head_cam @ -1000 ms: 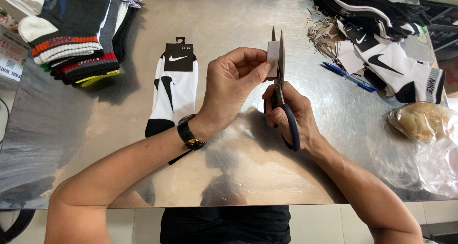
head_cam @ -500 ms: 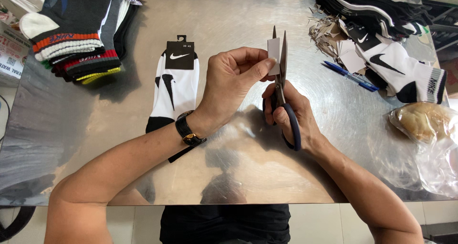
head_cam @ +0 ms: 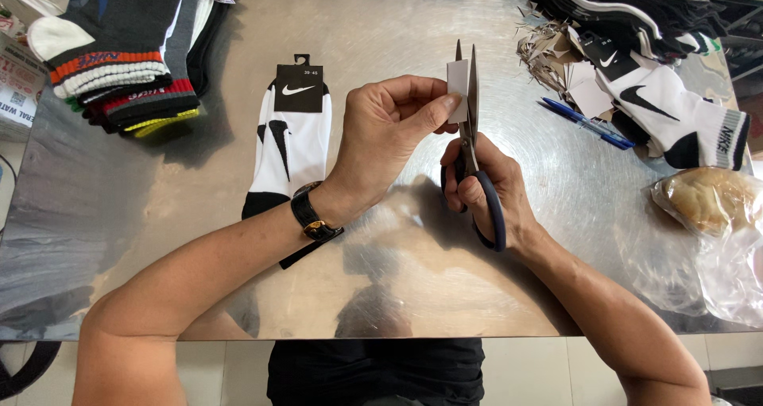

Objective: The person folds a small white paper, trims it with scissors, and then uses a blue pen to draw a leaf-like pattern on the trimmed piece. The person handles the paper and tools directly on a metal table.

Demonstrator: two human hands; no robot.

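Observation:
My left hand (head_cam: 393,132) pinches a small white paper tag (head_cam: 457,88) between thumb and fingers above the shiny metal table (head_cam: 381,295). My right hand (head_cam: 489,191) grips dark-handled scissors (head_cam: 470,140) that point away from me, their blades set against the tag's right edge. A black watch sits on my left wrist. Just left of that hand lies a white and black pair of socks (head_cam: 290,136) with a black card header.
A pile of folded dark socks (head_cam: 119,64) sits at the far left. At the far right are more black and white socks (head_cam: 668,104), paper scraps (head_cam: 556,52), a blue pen (head_cam: 584,122) and a plastic bag with bread (head_cam: 711,203).
The scissor blades have come a little closer together on the tag. Both hands stay in almost the same place.

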